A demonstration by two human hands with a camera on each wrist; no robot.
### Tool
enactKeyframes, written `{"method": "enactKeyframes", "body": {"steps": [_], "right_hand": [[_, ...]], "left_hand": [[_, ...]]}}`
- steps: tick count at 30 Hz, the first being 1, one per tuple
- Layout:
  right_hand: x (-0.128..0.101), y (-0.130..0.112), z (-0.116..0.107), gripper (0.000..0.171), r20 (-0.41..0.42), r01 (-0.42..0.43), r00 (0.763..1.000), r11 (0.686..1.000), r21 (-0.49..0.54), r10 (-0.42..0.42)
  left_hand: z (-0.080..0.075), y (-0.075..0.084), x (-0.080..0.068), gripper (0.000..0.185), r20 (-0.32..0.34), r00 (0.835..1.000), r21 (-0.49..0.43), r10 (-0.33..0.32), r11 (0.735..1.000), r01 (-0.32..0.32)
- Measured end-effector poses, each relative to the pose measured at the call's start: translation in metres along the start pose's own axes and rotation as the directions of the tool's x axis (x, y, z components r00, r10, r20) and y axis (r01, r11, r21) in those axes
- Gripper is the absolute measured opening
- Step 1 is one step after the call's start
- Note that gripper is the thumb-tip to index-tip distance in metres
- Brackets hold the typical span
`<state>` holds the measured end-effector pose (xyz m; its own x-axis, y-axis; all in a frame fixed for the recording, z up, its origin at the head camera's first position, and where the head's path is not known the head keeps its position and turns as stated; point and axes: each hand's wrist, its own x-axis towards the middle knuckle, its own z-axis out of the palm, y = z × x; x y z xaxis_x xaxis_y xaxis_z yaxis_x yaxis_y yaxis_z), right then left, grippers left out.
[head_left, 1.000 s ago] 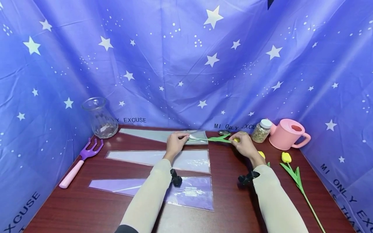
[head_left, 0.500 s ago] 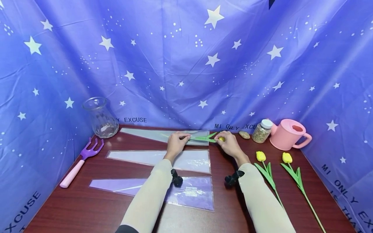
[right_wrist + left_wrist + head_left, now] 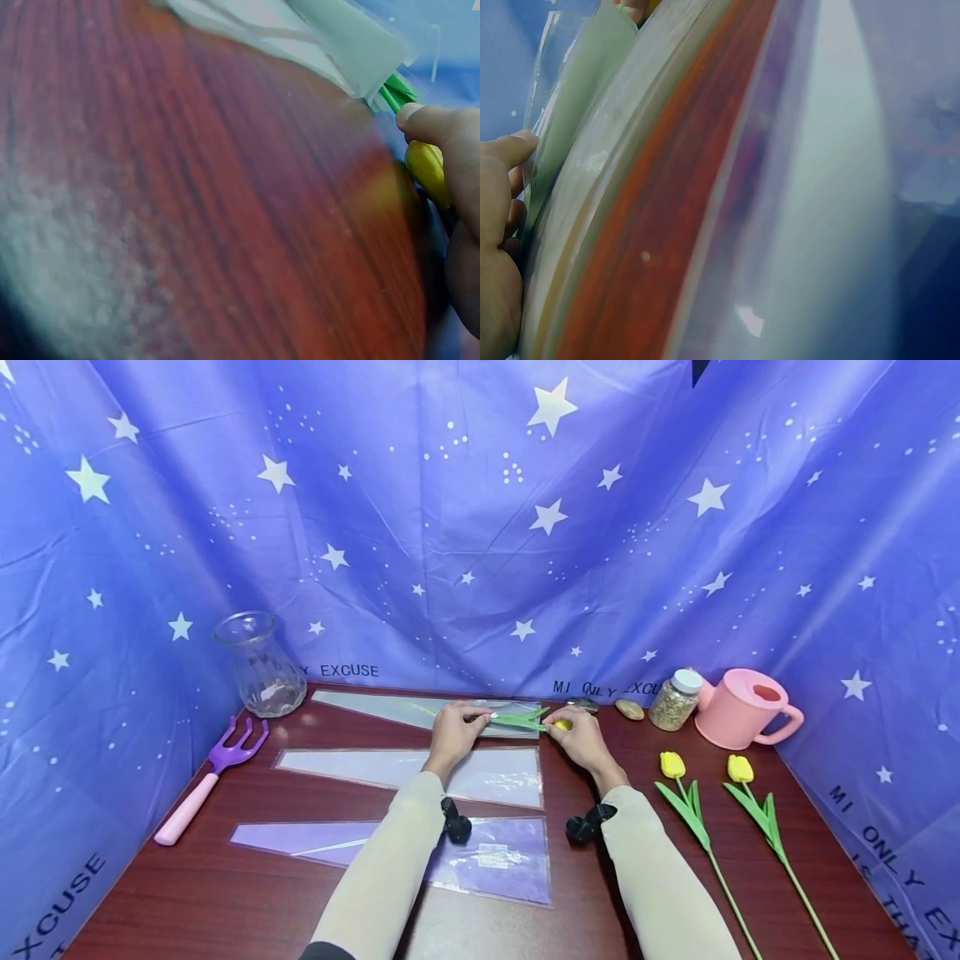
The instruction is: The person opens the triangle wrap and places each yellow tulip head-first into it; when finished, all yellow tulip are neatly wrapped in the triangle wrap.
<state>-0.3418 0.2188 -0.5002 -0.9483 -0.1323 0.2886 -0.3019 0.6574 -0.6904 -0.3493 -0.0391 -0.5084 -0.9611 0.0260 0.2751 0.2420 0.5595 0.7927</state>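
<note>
At the far side of the table my left hand (image 3: pixel 456 727) pinches the wide open end of a clear cone-shaped sleeve (image 3: pixel 390 707). My right hand (image 3: pixel 573 737) grips a yellow tulip (image 3: pixel 562 724) by its bud, and the green stem and leaves (image 3: pixel 517 718) lie inside the sleeve's mouth. The left wrist view shows my fingers (image 3: pixel 506 154) against the sleeve edge (image 3: pixel 555 127). In the right wrist view my fingertip (image 3: pixel 427 124) sits over the yellow bud (image 3: pixel 426 169), with green leaves entering the sleeve (image 3: pixel 352 52).
Two more clear sleeves (image 3: pixel 450 772) (image 3: pixel 480 856) lie nearer me. Two yellow tulips (image 3: pixel 673 766) (image 3: pixel 739 768) lie at the right. A pink watering can (image 3: pixel 746 706), a small jar (image 3: pixel 677 698), two pebbles (image 3: pixel 628 708), a glass vase (image 3: pixel 258 664) and a purple fork (image 3: pixel 213 772) stand around.
My right hand has moved left with the tulip, pushing its stem and leaves further into the sleeve. The left hand has stayed on the sleeve's mouth.
</note>
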Motion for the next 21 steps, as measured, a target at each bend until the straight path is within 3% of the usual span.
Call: {"method": "enactKeyframes", "body": {"steps": [12,16,21], "right_hand": [[-0.018,0.014,-0.035,0.050,0.108,-0.049,0.993,0.996,0.076,0.041],[-0.023,0.020,-0.040,0.046,0.107,-0.039,0.994,0.997,0.070,0.031],[-0.023,0.021,-0.038,0.032,0.041,-0.020,0.999,0.999,0.038,0.018]], "left_hand": [[-0.001,0.001,0.001,0.014,-0.015,1.000,0.013,0.026,1.000,-0.025],[0.000,0.001,0.001,0.014,-0.012,1.000,0.014,0.023,1.000,-0.023],[0.000,0.001,0.000,0.015,-0.003,1.000,0.000,0.007,1.000,-0.007]]}}
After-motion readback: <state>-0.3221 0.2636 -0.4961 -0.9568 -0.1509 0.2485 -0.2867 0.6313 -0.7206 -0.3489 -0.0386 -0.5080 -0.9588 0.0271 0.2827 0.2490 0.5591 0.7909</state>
